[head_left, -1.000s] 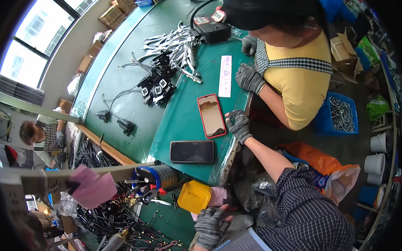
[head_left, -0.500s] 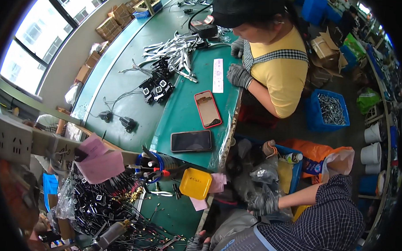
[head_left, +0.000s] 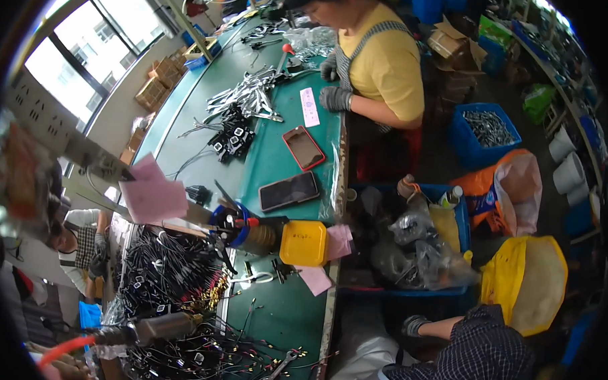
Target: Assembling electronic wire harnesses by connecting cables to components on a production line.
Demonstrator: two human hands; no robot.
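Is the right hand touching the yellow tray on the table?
No: the right hand is off beyond the right edge of the table, clearly apart from the yellow tray.

The right hand (head_left: 418,326) wears a matt, ribbed grey cloth glove (head_left: 412,324); the crumpled clear plastic bag (head_left: 442,265) is glossy, the long green counter (head_left: 296,317) smooth (faintly shiny), the square yellow tray (head_left: 302,254) plastic.

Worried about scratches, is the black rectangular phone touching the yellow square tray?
Apart: the head view shows green tabletop between the black phone and yellow tray.
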